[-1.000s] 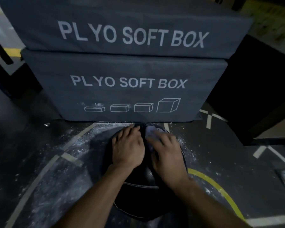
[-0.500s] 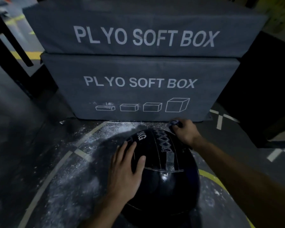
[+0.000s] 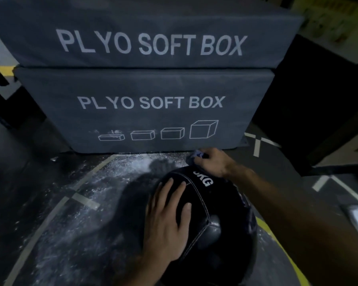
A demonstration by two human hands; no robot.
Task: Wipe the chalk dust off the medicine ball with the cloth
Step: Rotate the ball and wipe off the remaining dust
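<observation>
since half a second ago the medicine ball (image 3: 211,230) has turned under the hands, so the white "kg" lettering that sat at its upper left now shows near its top beside the right wrist, and the laced seam that faced up is out of sight; the left hand (image 3: 167,221) has kept its place on the near left of the ball, and the right hand (image 3: 212,162) stays at the far top edge. going left to right: white chalk dust (image 3: 103,182) lies scattered over the dark floor (image 3: 19,182) around pale painted lines, thickest just in front of the lower plyo soft box (image 3: 149,112), which carries a second plyo soft box (image 3: 145,32) stacked on it. the black ball sits on the floor just in front of the lower box. the left hand rests flat on it, fingers straight and slightly spread, gripping nothing. the right hand reaches over the ball's far side, fingers curled round a bunched bluish cloth (image 3: 196,155) that pokes out past the knuckles and touches the ball's top edge. a yellow curved line (image 3: 277,238) runs along the floor right of the ball
</observation>
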